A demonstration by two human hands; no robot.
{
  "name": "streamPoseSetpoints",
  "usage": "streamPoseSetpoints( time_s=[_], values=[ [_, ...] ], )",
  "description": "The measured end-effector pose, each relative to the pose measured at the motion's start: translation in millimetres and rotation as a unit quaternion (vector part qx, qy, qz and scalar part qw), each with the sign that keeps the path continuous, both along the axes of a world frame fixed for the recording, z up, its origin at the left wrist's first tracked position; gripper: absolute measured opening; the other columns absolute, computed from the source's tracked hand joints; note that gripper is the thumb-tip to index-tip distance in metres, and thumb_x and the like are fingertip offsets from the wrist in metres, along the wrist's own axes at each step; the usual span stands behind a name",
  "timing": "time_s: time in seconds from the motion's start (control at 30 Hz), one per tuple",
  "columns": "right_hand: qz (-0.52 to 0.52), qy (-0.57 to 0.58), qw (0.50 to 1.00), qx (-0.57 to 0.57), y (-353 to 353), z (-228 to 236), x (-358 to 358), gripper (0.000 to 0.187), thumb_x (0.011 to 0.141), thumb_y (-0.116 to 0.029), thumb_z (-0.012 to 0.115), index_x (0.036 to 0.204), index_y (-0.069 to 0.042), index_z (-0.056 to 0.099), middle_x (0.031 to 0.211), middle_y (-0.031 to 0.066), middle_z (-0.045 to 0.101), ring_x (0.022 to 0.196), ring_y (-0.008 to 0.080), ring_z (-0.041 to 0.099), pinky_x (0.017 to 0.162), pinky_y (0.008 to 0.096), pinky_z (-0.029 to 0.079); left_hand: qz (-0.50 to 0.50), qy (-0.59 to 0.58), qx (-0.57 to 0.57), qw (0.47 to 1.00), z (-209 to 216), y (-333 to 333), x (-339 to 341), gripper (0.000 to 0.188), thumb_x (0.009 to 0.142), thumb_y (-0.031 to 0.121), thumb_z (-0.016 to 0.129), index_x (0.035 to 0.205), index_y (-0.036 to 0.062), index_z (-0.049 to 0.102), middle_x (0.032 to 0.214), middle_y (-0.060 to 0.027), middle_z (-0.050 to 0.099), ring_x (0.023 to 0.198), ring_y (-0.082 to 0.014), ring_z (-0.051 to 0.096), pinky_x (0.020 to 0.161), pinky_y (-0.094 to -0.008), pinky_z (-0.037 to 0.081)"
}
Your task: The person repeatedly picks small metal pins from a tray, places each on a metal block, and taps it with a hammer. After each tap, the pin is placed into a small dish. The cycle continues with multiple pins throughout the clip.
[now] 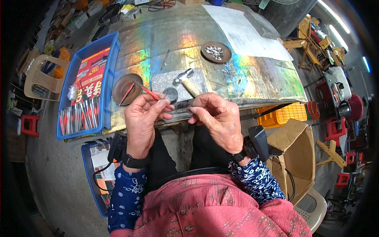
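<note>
In front of me, my left hand (143, 120) pinches a slim red tool (149, 93) with dark metal showing at its far end. A second red strip slants away from that end, over a round brown dish (117, 91); I cannot tell whether the two are joined. My right hand (221, 120) is closed in a pinch to the right, its thumb and fingertips together; anything small between them is hidden. Beyond the hands, a hammer (191, 86) with a wooden handle lies across a grey speckled slab (161, 82). Beside it sits a dark round disc (170, 94).
A blue tray (113, 75) at left holds a row of red-and-silver tools (81, 116) and red printed packaging. Another brown dish (226, 59) contains small metal pieces, with more scattered nearby. White sheets (246, 35) cover the far right. A cardboard box (294, 144) stands right of my lap.
</note>
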State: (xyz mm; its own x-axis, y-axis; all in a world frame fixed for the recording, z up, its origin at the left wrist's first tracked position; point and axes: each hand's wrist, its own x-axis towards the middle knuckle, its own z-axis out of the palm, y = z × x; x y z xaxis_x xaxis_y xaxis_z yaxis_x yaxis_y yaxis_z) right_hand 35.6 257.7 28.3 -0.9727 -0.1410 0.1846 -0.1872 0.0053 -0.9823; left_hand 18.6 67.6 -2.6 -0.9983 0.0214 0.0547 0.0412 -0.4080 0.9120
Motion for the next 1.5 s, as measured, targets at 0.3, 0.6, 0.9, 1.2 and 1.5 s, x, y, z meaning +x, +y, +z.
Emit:
streamPoseSetpoints(
  time_s=[0.3, 0.6, 0.9, 1.2, 1.5],
  values=[
    [0.012, -0.008, 0.999, -0.035, -15.7, -4.1, 10.2, 0.008, 0.089, 0.001, 0.064, 0.097, 0.004, 0.063, 0.082, 0.0023, 0.063, 0.060, 0.0054, 0.057, 0.052, 0.0179, 0.045, -0.062, -0.056, 0.178, 0.980, 5.1, 4.0, 20.9, 0.017, 0.094, 0.005, 0.059, 0.109, -0.0017, 0.057, 0.097, -0.0167, 0.067, 0.082, -0.0230, 0.070, 0.066, -0.0316, 0.061],
    [-0.004, 0.005, 1.000, 0.005, -21.3, -7.4, 17.1, 0.006, 0.090, 0.000, 0.064, 0.093, 0.004, 0.062, 0.083, 0.0021, 0.061, 0.062, 0.0058, 0.056, 0.054, 0.0188, 0.045, -0.069, -0.073, 0.223, 0.970, 0.3, 2.3, 26.5, 0.019, 0.096, 0.009, 0.057, 0.113, 0.0016, 0.054, 0.098, -0.0164, 0.067, 0.082, -0.0236, 0.069, 0.067, -0.0342, 0.061],
    [-0.014, -0.030, 0.999, -0.043, -27.3, -14.0, 21.9, 0.008, 0.092, -0.002, 0.062, 0.096, 0.003, 0.058, 0.083, 0.0027, 0.061, 0.061, 0.0062, 0.056, 0.054, 0.0192, 0.046, -0.068, -0.076, 0.241, 0.965, -5.9, 3.2, 28.2, 0.017, 0.097, 0.010, 0.056, 0.112, 0.0025, 0.055, 0.099, -0.0149, 0.067, 0.083, -0.0226, 0.070, 0.068, -0.0346, 0.061],
    [-0.077, 0.040, 0.995, -0.041, -38.8, -24.2, 21.6, 0.004, 0.091, 0.000, 0.060, 0.089, 0.003, 0.058, 0.070, 0.0019, 0.059, 0.055, 0.0048, 0.053, 0.048, 0.0208, 0.042, -0.027, -0.067, 0.241, 0.968, -8.7, 12.5, 30.8, 0.017, 0.095, 0.007, 0.059, 0.109, 0.0000, 0.057, 0.097, -0.0154, 0.067, 0.081, -0.0208, 0.069, 0.070, -0.0321, 0.060],
    [-0.089, 0.074, 0.989, 0.089, -39.5, -27.3, 12.9, 0.006, 0.085, 0.002, 0.064, 0.087, 0.001, 0.058, 0.075, 0.0084, 0.060, 0.060, 0.0153, 0.058, 0.054, 0.0277, 0.046, 0.018, -0.051, 0.178, 0.982, -9.3, 13.4, 27.3, 0.017, 0.094, 0.008, 0.060, 0.108, -0.0002, 0.056, 0.095, -0.0143, 0.067, 0.079, -0.0186, 0.068, 0.069, -0.0298, 0.059]
  ],
)
